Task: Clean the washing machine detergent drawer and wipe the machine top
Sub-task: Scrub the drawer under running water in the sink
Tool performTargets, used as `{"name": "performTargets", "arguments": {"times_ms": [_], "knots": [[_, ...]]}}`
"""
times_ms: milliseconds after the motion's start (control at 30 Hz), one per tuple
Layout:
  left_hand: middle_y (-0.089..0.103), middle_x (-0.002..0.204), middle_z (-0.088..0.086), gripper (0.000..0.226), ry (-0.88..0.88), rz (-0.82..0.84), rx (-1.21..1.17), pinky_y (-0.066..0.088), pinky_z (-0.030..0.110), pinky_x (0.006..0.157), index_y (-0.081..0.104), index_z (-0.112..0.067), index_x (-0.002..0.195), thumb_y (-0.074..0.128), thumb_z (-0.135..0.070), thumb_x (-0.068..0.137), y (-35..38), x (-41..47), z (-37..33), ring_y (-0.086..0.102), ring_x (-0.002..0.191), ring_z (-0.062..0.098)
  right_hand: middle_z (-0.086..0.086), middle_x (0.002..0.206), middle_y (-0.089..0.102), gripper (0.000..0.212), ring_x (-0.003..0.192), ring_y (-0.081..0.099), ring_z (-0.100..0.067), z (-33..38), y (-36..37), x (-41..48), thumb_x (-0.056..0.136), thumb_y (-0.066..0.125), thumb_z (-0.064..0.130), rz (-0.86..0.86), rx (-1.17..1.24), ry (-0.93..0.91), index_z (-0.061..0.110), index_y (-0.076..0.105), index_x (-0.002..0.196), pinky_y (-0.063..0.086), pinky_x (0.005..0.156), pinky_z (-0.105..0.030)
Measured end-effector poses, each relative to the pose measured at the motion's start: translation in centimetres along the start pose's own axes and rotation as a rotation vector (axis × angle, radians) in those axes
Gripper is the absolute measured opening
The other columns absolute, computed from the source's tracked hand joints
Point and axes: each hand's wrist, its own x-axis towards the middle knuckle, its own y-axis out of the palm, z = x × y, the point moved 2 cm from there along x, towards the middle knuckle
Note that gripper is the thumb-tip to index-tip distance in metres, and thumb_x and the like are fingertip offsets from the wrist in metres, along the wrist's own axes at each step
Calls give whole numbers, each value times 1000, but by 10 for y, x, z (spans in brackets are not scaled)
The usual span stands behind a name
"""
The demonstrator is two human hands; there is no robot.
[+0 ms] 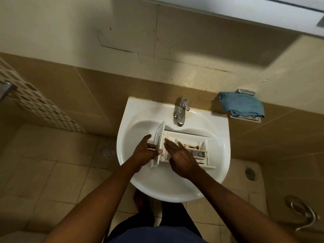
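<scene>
Head view shows me the drawer [190, 141] lying across the sink [175, 187] below the tap, long axis left to right, front panel grasped by my left grip [145, 153], right grip [182, 160] flat-fingered on its stained tray.

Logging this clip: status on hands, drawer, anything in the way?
Left hand grips detergent drawer by front panel. Right hand flat on its stained compartment. Drawer in sink, by tap; nothing blocking.

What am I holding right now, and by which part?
The left hand grips the detergent drawer by its front panel; the right hand rests straight-fingered on it, holding nothing.
</scene>
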Motion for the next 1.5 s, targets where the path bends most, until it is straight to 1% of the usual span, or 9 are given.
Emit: {"name": "performTargets", "arguments": {"times_ms": [233, 367, 500, 633, 733, 833, 967, 1167, 1500], "knots": [[65, 124, 9, 99, -3, 1, 7, 56, 50, 100, 30, -25, 157, 88, -19, 78, -1, 1, 0, 65, 114, 28, -21, 160, 37, 67, 149, 35, -31, 23, 6, -23, 90, 57, 11, -43, 2, -90, 1, 39, 153, 20, 126, -47], [63, 127, 10, 99, 0, 8, 11, 55, 50, 100, 29, -24, 158, 88, -19, 79, -1, -1, 0, 63, 117, 29, -23, 143, 56, 52, 133, 55, -36, 18, -3, -31, 88, 59, 13, -158, -85, -29, -2, 57, 138, 22, 122, -46], [64, 128, 9, 100, 19, 16, 29, 57, 45, 97, 27, -24, 158, 88, -20, 79, -1, -2, -2, 64, 116, 27, -20, 156, 43, 62, 148, 37, -31, 38, 7, -32, 92, 42, 18, -36, -45, -102, 0, 42, 151, 24, 124, -51], [64, 129, 10, 99, 13, 23, 31, 57, 48, 98, 26, -24, 158, 86, -19, 80, -2, -3, -2, 65, 115, 27, -14, 130, 68, 47, 122, 63, -27, 32, 0, -44, 90, 42, 20, -81, -42, -86, 5, 68, 125, 44, 113, -46], [65, 125, 8, 97, 13, 25, 15, 57, 46, 98, 27, -23, 158, 86, -19, 81, -2, -2, -1, 65, 114, 26, -6, 103, 78, 34, 91, 74, -23, 12, -18, -30, 90, 49, 20, -206, 215, 108, 12, 77, 107, 59, 84, -33], [64, 123, 8, 97, -2, 25, 1, 56, 48, 99, 29, -24, 157, 87, -19, 80, -3, -1, -1, 65, 114, 26, 3, 90, 79, 22, 84, 74, -15, -14, -28, 4, 87, 61, 21, -423, 664, 514, 18, 81, 92, 59, 82, -32], [63, 126, 9, 97, -21, 43, 27, 58, 44, 95, 28, -23, 158, 86, -18, 80, -2, 0, -4, 64, 114, 27, -26, 91, 75, 23, 80, 74, -35, -38, -45, 54, 92, 52, -9, -498, 1589, 1023, -8, 72, 103, 62, 71, -38], [63, 126, 5, 93, -7, 22, 125, 57, 47, 98, 28, -25, 157, 84, -24, 83, 0, 1, -4, 64, 114, 26, -38, 118, 65, 41, 105, 69, -50, -58, -42, 89, 90, 36, -10, -470, 2082, 1029, -22, 53, 125, 63, 75, -46], [67, 119, 2, 90, -16, 13, 141, 52, 53, 104, 30, -25, 156, 84, -29, 83, -2, 1, 0, 66, 113, 25, -35, 119, 66, 50, 104, 70, -48, -61, -41, 89, 91, 25, -4, -273, 2139, 1036, -20, 51, 131, 64, 72, -44]]}}
